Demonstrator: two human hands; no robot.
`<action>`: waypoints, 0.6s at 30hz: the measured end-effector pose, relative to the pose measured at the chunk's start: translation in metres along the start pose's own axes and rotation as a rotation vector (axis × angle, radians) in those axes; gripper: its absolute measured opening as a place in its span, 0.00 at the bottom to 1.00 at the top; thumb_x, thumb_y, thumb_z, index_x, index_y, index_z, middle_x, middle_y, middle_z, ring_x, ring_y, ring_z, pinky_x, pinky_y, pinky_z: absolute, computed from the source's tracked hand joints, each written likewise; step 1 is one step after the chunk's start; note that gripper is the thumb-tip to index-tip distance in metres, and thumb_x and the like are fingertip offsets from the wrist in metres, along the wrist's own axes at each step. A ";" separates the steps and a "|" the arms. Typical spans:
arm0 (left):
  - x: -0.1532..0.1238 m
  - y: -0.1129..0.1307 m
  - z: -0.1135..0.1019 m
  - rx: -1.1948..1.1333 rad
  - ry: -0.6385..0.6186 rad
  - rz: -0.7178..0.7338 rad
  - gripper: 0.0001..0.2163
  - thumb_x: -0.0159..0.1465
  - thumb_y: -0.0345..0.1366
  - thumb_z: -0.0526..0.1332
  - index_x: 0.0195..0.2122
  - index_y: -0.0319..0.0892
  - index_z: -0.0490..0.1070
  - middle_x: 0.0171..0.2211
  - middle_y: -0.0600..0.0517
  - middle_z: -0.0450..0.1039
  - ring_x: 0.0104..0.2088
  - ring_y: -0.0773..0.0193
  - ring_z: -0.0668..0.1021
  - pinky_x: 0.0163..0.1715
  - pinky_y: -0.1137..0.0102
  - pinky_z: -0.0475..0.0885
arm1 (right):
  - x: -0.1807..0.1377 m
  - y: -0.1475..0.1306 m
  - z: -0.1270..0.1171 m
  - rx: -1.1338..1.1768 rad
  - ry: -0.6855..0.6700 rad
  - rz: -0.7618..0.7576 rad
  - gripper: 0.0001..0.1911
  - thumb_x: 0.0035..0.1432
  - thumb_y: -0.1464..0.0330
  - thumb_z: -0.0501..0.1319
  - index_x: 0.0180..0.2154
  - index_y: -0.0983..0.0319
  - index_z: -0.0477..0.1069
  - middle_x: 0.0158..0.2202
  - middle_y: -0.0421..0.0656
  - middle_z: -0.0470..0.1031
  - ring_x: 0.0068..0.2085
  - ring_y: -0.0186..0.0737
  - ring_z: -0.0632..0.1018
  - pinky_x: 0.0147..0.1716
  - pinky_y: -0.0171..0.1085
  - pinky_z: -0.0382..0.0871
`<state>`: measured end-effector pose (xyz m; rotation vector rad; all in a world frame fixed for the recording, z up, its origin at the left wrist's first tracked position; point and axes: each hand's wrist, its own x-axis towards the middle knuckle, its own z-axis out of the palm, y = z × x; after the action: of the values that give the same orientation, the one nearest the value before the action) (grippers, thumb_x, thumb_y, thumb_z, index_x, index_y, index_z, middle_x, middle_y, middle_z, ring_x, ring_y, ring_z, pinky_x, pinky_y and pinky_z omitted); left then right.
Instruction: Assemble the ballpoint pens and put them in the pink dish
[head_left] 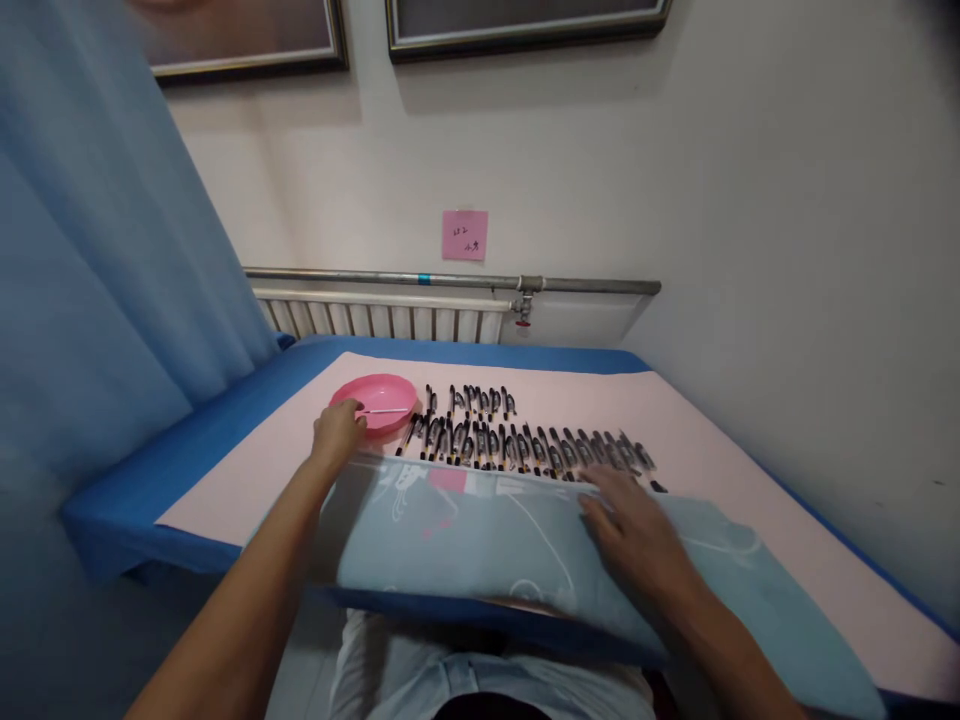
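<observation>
My left hand (337, 432) rests closed at the near rim of a pink dish (377, 396), which holds one thin white stick (384, 411); whether the fingers pinch anything is hidden. My right hand (626, 520) lies with fingers spread on a pale blue pillow (487, 540), its fingertips close to the near row of black pens (525, 445). Several more black pens (472, 400) lie in a shorter row behind.
The pens lie on a pink sheet (720, 440) over a blue bed (112, 510). A blue curtain (90, 260) hangs on the left. A white radiator (375, 318) and a grey pipe (450, 281) run along the wall, with a pink note (464, 235) above.
</observation>
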<state>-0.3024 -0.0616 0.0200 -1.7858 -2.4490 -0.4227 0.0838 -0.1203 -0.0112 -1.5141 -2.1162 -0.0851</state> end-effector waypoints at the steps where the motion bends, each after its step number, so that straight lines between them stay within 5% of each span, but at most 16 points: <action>1: 0.009 0.002 0.002 -0.001 -0.025 0.009 0.17 0.59 0.36 0.49 0.47 0.41 0.67 0.47 0.47 0.71 0.45 0.57 0.72 0.42 0.67 0.65 | 0.002 -0.009 0.006 0.094 -0.048 -0.030 0.19 0.58 0.64 0.47 0.44 0.66 0.69 0.46 0.51 0.70 0.47 0.44 0.70 0.47 0.43 0.63; 3: 0.023 0.004 0.008 -0.001 -0.072 0.030 0.17 0.58 0.35 0.49 0.48 0.41 0.67 0.47 0.48 0.71 0.45 0.60 0.72 0.42 0.70 0.66 | 0.004 -0.023 0.017 0.222 -0.148 -0.063 0.16 0.57 0.65 0.48 0.41 0.63 0.70 0.41 0.48 0.73 0.43 0.41 0.73 0.43 0.40 0.67; 10: 0.064 0.020 0.040 0.048 -0.215 0.067 0.18 0.58 0.38 0.52 0.50 0.44 0.67 0.46 0.45 0.72 0.45 0.54 0.73 0.41 0.66 0.65 | 0.003 -0.021 0.029 0.281 -0.135 -0.006 0.13 0.56 0.65 0.50 0.37 0.60 0.71 0.39 0.46 0.74 0.42 0.42 0.73 0.42 0.41 0.68; 18: 0.091 0.028 0.056 0.107 -0.300 0.053 0.15 0.56 0.43 0.55 0.38 0.39 0.73 0.39 0.40 0.74 0.41 0.49 0.75 0.38 0.63 0.66 | 0.003 -0.013 0.034 0.234 -0.139 -0.022 0.14 0.57 0.64 0.51 0.39 0.59 0.72 0.40 0.45 0.74 0.43 0.42 0.74 0.41 0.40 0.70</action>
<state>-0.2999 0.0449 -0.0079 -1.9881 -2.5462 -0.0177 0.0584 -0.1110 -0.0358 -1.3940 -2.1637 0.2585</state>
